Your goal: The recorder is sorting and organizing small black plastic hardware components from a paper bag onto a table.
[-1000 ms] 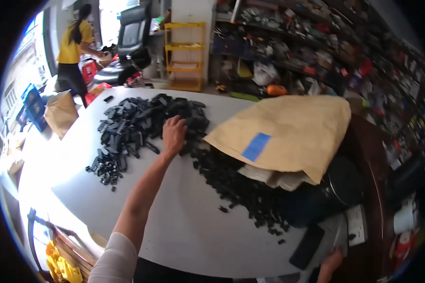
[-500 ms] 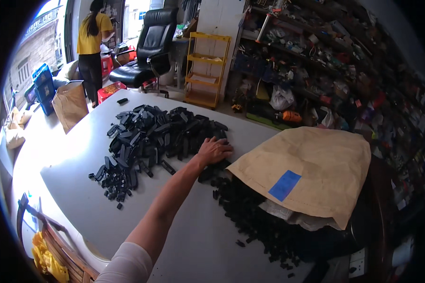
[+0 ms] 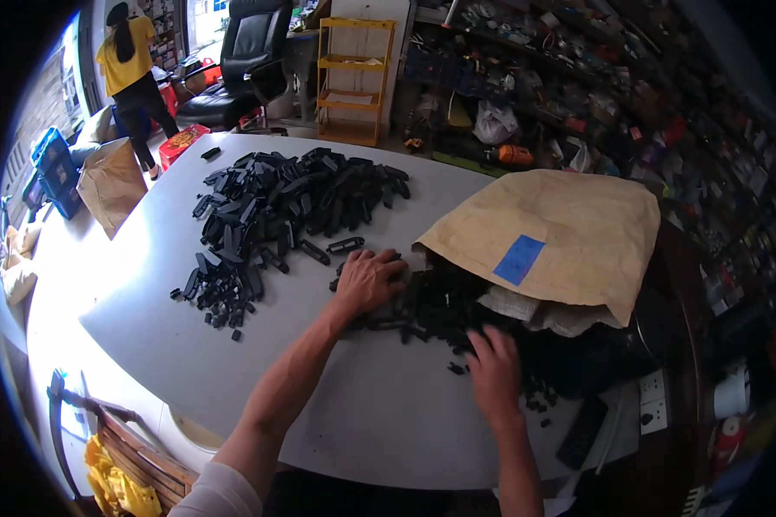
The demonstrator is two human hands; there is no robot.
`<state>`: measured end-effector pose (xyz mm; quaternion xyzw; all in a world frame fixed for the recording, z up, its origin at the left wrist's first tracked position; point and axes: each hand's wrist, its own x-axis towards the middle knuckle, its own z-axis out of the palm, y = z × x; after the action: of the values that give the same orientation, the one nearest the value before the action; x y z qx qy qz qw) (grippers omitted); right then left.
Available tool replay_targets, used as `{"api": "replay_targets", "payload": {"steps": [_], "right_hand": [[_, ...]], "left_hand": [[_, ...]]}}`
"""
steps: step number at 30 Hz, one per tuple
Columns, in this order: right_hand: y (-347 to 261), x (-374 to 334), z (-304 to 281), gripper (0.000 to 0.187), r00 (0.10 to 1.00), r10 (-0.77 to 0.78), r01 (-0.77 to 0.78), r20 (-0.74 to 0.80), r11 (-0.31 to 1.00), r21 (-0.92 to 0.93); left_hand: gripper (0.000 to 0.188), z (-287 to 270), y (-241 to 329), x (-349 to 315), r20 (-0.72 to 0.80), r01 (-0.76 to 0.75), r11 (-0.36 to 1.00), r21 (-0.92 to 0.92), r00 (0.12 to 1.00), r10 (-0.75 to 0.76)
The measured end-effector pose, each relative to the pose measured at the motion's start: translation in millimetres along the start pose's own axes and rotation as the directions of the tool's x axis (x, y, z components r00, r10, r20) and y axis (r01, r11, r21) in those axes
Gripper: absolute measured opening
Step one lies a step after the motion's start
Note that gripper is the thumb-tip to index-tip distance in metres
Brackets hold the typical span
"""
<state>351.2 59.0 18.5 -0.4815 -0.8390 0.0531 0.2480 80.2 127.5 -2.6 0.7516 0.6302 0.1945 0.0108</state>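
From my end I am watching the left hand (image 3: 371, 280) resting over the left end of the black bits (image 3: 444, 302), which are lying along the right of the table (image 3: 345, 431) and running in under the bag (image 3: 569, 224). Its fingers are curving down, partly spread; the tips are hiding, so I cannot tell whether they are gripping anything. The right hand (image 3: 495, 358) is reaching over the near edge of the same bits. Its fingers are blurring but standing slightly apart, with nothing showing between them; its palm is facing away from me.

The larger parts (image 3: 310, 189) are lying in a heap to the left, and one bar (image 3: 346, 245) is sitting just beyond the left hand. I am judging mixing to be the main risk: with so narrow a gap, a wide leftward sweep could be carrying bits in among the parts. The bag is worrying me too: its lower edge is overhanging the bits, so catching it could be dragging it across them. A loose bit (image 3: 546, 423) is lying between the right forearm and the slab (image 3: 583, 431), where a careless elbow could be knocking either one toward the near edge.
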Motion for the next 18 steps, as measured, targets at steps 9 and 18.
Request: {"api": "replay_targets", "payload": {"steps": [9, 18], "right_hand": [[-19, 27, 59, 0.047, 0.997, 0.077, -0.077, -0.012, 0.977, -0.198], [-38, -29, 34, 0.041, 0.998, 0.027, -0.018, 0.059, 0.989, -0.144]], "left_hand": [[0.037, -13, 38, -68, 0.019, 0.0, 0.998, -0.063, 1.0, 0.002], [0.038, -20, 57, -126, 0.052, -0.094, 0.98, -0.174, 0.993, 0.105]]}}
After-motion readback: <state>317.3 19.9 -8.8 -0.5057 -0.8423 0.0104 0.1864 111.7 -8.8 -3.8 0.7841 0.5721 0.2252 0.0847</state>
